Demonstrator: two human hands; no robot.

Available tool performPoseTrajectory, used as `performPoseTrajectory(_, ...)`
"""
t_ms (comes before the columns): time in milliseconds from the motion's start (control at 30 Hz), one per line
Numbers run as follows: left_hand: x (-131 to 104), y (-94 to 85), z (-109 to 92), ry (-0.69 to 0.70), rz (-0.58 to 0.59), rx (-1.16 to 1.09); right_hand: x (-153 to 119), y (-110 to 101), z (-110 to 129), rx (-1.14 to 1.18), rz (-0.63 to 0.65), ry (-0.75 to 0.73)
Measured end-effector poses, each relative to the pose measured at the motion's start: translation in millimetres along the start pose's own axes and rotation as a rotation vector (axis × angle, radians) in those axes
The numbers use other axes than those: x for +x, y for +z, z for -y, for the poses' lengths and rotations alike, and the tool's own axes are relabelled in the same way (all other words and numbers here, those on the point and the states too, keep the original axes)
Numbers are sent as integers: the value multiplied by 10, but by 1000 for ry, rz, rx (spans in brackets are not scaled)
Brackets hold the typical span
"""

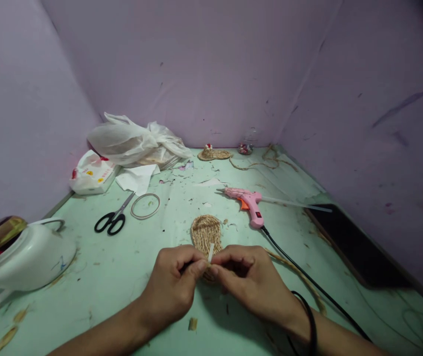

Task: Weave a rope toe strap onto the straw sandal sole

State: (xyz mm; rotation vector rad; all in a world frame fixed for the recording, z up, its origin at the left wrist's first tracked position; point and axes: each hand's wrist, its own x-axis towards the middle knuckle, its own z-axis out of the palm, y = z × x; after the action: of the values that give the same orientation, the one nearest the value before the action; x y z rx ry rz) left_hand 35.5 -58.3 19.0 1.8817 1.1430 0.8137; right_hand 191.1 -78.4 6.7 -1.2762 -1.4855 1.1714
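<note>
Both my hands meet at the near end of a small shoe-sole-shaped piece of coiled twine (207, 231) on the table. Between the fingertips stands a short, narrow white strip (211, 251); its lower end is hidden by the fingers. My left hand (177, 277) is closed in a pinch at the strip. Opposite it, my right hand (250, 279) also pinches there, thumb and forefinger together. Whether the fingers grip the twine too, I cannot tell. A pink glue gun (246, 200) with a clear glue stick lies beyond my right hand.
Scissors (115, 217) and a ring (145, 206) lie at the left, near a white teapot-shaped container (44, 257). Behind are a white plastic bag (137, 141), a tissue pack (94, 173) and a small twine slipper (214, 154). A dark phone-like slab (352, 247) and a cable (300, 272) are right.
</note>
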Motion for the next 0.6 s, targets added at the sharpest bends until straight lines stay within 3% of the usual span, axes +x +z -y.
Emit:
performPoseTrajectory(267, 33, -10, -9, -100, 31, -74, -22, -7, -1, -226, -55, -164)
performPoseTrajectory(367, 62, -65, -9, -154, -19, -109, -6, -11, -26, -315, -66, -268)
performPoseTrajectory(467, 76, -96, -14, -288, -33, -228, 3, -2, -82, -490, -80, -477)
performPoseTrajectory(600, 76, -61, -21, -530, 117, -433, -1, 23, -152, -763, -142, -673)
